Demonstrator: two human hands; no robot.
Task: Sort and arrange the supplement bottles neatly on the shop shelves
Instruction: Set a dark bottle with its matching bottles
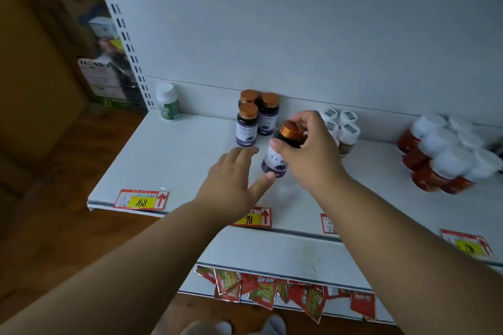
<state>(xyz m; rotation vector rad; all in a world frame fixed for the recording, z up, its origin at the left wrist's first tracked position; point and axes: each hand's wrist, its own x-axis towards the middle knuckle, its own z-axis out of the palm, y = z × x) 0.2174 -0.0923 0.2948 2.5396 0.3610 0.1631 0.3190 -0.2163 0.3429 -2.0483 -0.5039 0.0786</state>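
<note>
Copper-capped purple bottle (276,156) was held upright above the shelf (174,160), long axis vertical; right hand (307,155) gripped it at the cap and shoulder. Left hand (231,185) lay open beside it, thumb touching the bottle's base. 3 matching bottles (257,117) stood against the back panel, just behind and left of the grip. Judged: right hand nearer, set-down goes back-left.

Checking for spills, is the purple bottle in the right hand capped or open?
Capped. The purple bottle has its copper lid on, and the right hand grips around it.
</note>
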